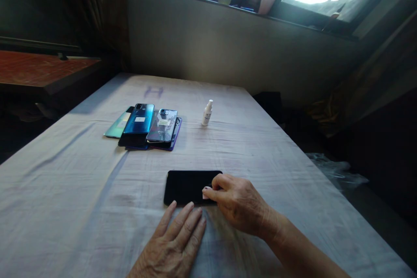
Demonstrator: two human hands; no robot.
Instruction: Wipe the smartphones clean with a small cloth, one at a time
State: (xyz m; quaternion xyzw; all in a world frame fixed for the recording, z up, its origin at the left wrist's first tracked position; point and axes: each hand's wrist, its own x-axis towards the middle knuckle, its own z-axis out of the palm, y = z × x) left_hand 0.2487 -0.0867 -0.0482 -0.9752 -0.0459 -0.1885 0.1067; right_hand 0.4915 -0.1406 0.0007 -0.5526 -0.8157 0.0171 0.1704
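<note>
A black smartphone (pixel 185 186) lies flat, dark screen up, on the pale cloth. My right hand (pixel 239 203) is closed in a pinch over its right end, with a small whitish wipe (pixel 205 193) pressed to the glass. Most of that wipe is hidden under the fingers. My left hand (pixel 178 239) rests flat, fingers stretched out, its fingertips along the phone's near edge. Farther back stands a small white bottle (pixel 207 114), upright.
Left of the bottle, several phones lie in an overlapping pile, among them a blue phone (pixel 140 120) and a silvery phone (pixel 163 127). The cloth-covered table (pixel 260 147) reaches toward a wall below a window. Clear plastic (pixel 335 171) lies beyond the right edge.
</note>
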